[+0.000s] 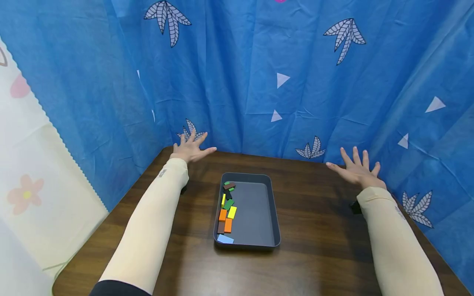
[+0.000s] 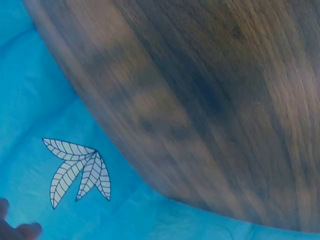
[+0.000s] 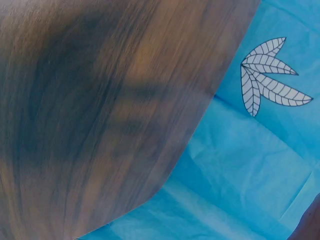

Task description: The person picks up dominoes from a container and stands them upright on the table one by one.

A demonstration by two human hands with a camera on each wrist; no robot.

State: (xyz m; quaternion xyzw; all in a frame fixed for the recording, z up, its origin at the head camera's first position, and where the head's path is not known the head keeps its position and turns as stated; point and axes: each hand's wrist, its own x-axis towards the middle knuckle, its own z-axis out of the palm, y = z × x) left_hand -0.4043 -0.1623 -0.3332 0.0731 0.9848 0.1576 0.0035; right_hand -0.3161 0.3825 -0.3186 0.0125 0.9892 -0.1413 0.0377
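Note:
Both hands are raised over the far part of the table with fingers spread, holding nothing. The left hand [image 1: 190, 149] is over the far left corner, and the right hand [image 1: 359, 172] is over the far right side. Between them, a dark grey tray [image 1: 275, 218] lies on the table. Along its left side are several small rectangular blocks: orange [image 1: 228, 225], yellow [image 1: 232, 212], green [image 1: 229, 204], brown [image 1: 221, 227], black [image 1: 228, 194] and light blue [image 1: 225, 239]. Only fingertips [image 2: 29, 230] of the left hand show in the left wrist view.
The brown wooden table [image 1: 296, 263] has rounded far corners. Behind it and to the right hangs a blue curtain [image 1: 237, 74] with leaf prints, close to the table's edge. A white floral curtain [image 1: 33, 164] hangs on the left.

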